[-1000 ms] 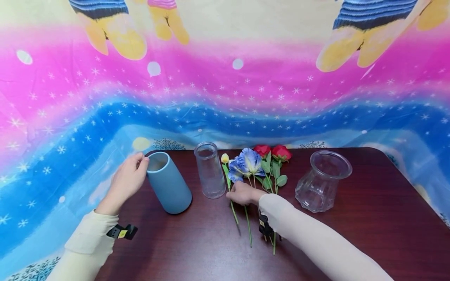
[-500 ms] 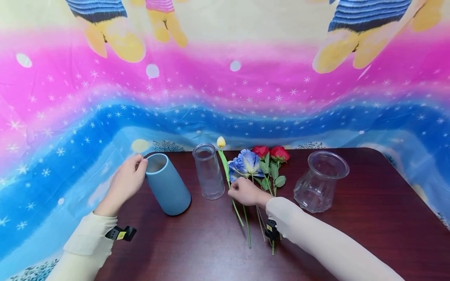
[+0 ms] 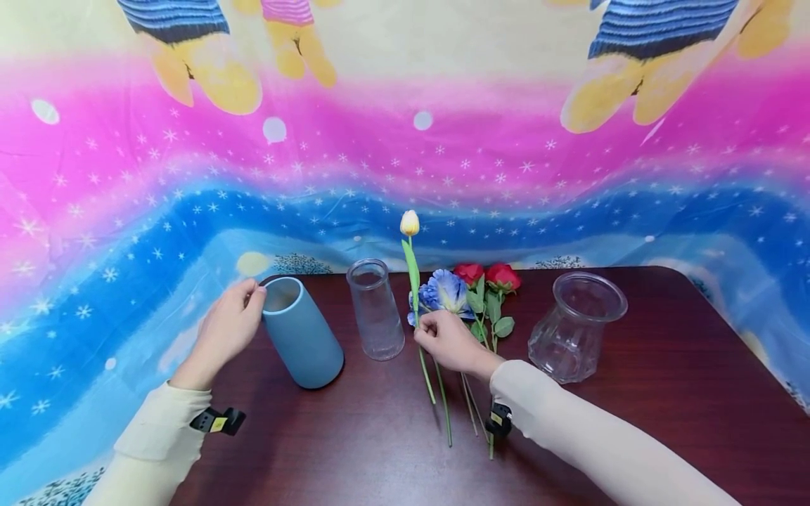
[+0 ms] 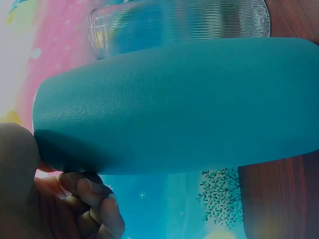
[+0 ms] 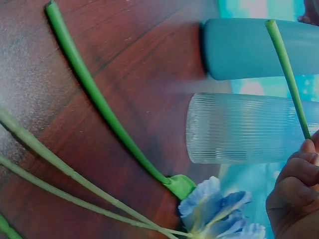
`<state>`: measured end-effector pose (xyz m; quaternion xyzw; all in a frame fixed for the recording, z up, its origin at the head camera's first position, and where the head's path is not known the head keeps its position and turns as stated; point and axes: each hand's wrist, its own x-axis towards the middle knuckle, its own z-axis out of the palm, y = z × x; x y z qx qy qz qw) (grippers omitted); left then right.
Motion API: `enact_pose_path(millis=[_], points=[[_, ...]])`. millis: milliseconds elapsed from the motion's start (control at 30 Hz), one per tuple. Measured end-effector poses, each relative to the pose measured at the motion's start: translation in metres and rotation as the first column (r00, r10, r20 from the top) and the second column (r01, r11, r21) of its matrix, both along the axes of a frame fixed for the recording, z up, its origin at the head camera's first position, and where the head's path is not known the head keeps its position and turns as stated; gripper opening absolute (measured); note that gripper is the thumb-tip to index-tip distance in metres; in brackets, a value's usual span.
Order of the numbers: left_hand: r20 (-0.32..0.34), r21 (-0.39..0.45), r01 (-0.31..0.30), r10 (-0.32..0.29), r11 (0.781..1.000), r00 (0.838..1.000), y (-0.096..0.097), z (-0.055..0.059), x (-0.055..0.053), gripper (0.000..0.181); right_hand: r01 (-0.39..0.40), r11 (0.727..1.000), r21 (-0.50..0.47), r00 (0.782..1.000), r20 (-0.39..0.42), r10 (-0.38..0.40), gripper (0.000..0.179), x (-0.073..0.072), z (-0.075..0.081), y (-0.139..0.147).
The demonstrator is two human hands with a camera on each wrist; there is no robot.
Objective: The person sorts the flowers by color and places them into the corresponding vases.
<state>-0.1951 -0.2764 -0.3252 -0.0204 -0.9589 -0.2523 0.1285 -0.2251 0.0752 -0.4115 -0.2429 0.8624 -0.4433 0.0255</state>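
Observation:
My right hand point(image 3: 452, 342) pinches the stem of a pale yellow tulip point(image 3: 409, 223), which stands upright above the table with its cut end pointing down. In the right wrist view the lower stem point(image 5: 286, 69) juts out from my curled fingers. My left hand point(image 3: 230, 320) holds the rim of a tall matte blue vase point(image 3: 304, 337), thumb at the edge; the left wrist view shows the other fingers point(image 4: 92, 191) curled beside its wall. Blue flowers point(image 3: 446, 292) and red roses point(image 3: 503, 277) lie near my right hand, which hides parts of their stems.
A ribbed clear glass vase point(image 3: 377, 316) stands between the blue vase and the flowers. To the right is a flared clear glass vase point(image 3: 572, 337). Another green stem point(image 5: 94, 94) lies on the dark wooden table point(image 3: 354, 436). A printed cloth point(image 3: 380, 176) hangs behind.
The tulip has been raised off the table and tipped upright in my right hand, which has shifted slightly right. My left hand and the blue vase stay nearly still.

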Motion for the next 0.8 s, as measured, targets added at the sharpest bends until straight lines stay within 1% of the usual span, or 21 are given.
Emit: enact_pose_path(millis=[267, 600, 800], points=[[-0.001, 0.005, 0.007, -0.007, 1.000, 1.000, -0.001, 0.000, 0.000, 0.042, 0.025, 0.998, -0.064, 0.999, -0.018, -0.027, 0.037, 0.007, 0.017, 0.003], [-0.008, 0.010, 0.008, -0.008, 1.000, 1.000, -0.002, -0.001, -0.001, 0.042, 0.036, 0.995, -0.096, 0.997, -0.070, -0.043, 0.038, 0.012, 0.038, 0.003], [0.002, 0.027, 0.018, -0.019, 0.999, 1.000, -0.003, -0.002, -0.001, 0.042, 0.040, 0.992, -0.118, 0.993, -0.110, -0.054, 0.039, 0.013, 0.052, 0.000]])
